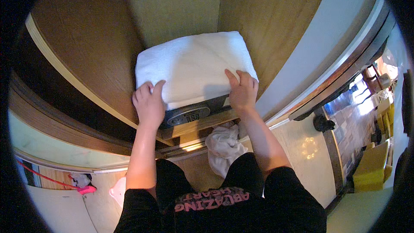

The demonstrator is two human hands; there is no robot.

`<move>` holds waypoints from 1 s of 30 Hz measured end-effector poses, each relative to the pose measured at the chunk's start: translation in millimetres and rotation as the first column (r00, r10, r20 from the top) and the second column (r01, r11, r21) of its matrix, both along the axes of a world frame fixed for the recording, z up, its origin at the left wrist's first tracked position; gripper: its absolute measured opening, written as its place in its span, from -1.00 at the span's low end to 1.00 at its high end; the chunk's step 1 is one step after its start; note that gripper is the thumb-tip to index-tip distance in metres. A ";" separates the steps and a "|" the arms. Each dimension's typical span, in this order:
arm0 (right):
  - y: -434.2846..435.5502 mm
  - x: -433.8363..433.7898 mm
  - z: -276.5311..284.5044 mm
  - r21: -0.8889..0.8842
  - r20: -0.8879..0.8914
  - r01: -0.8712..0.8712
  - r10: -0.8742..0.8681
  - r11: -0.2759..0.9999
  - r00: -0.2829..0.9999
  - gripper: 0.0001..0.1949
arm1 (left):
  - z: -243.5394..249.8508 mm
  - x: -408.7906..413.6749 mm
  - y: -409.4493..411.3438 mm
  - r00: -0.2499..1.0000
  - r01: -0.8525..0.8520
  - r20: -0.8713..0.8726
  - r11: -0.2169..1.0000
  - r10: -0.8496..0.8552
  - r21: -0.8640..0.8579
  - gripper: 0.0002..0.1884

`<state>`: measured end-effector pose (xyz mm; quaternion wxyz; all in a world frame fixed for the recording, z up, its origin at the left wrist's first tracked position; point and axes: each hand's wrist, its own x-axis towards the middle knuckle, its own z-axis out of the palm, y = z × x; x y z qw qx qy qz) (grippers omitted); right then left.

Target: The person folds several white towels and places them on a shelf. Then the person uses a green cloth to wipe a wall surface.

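A white towel (200, 68) lies spread over the top of a small dark safe (212, 105), inside a wooden cabinet. Below the towel's front edge, the safe's oval panel with a keypad (187, 116) is visible. My left hand (149, 103) is at the towel's front left corner, thumb on top and fingers over the side; whether it pinches the cloth cannot be told. Near the front right corner, my right hand (242, 92) rests on the towel with its fingers apart. The rest of the safe is hidden under the cloth.
Wooden cabinet walls (258, 22) rise close around the safe. A crumpled white cloth (224, 145) is by my legs, below the cabinet's front ledge. Off to the right, a black object (323, 123) sits on the floor. A pink item (86, 190) and a red cord (48, 176) appear at lower left.
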<state>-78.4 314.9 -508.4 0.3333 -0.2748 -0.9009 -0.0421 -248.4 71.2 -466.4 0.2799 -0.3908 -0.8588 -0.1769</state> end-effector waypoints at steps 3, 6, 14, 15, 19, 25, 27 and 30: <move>-32.1 -7.7 23.2 -0.043 0.118 0.060 -0.055 0.997 0.991 -0.45 | 32.6 30.6 -5.8 0.985 0.067 0.163 0.993 -0.051 -0.094 -0.46; -56.4 -43.9 61.8 -0.067 -0.106 -0.234 0.226 0.970 0.968 -0.41 | 47.5 -2.6 21.3 0.959 0.207 0.183 0.976 -0.216 0.068 -0.37; -9.9 -94.3 42.1 -0.228 0.150 0.013 0.022 0.974 0.988 -0.45 | 13.2 -4.9 75.1 0.994 -0.049 0.091 0.980 0.067 -0.191 -0.40; -8.3 -96.1 42.0 -0.216 0.129 0.001 0.027 0.976 0.991 -0.46 | 13.7 -6.8 76.7 0.994 -0.050 0.091 0.981 0.068 -0.188 -0.40; -12.1 -83.9 34.3 -0.105 0.030 -0.025 0.028 0.994 0.999 -0.50 | 10.2 -9.4 75.8 0.995 -0.046 0.075 0.980 0.062 -0.192 -0.40; -10.1 -39.6 7.3 -0.054 -0.083 0.081 -0.085 0.995 0.993 -0.54 | 8.4 -8.3 75.8 1.000 0.013 -0.012 0.989 -0.014 -0.146 -0.47; -4.3 -38.4 11.6 -0.041 -0.084 0.073 -0.076 0.997 0.994 -0.54 | 6.9 -11.4 82.2 0.997 0.045 -0.057 0.993 -0.051 -0.106 -0.52; -1.5 -42.7 5.6 0.038 -0.132 0.006 -0.001 0.999 0.991 -0.52 | -6.3 -21.3 70.9 0.983 0.147 -0.105 0.988 -0.150 -0.035 -0.60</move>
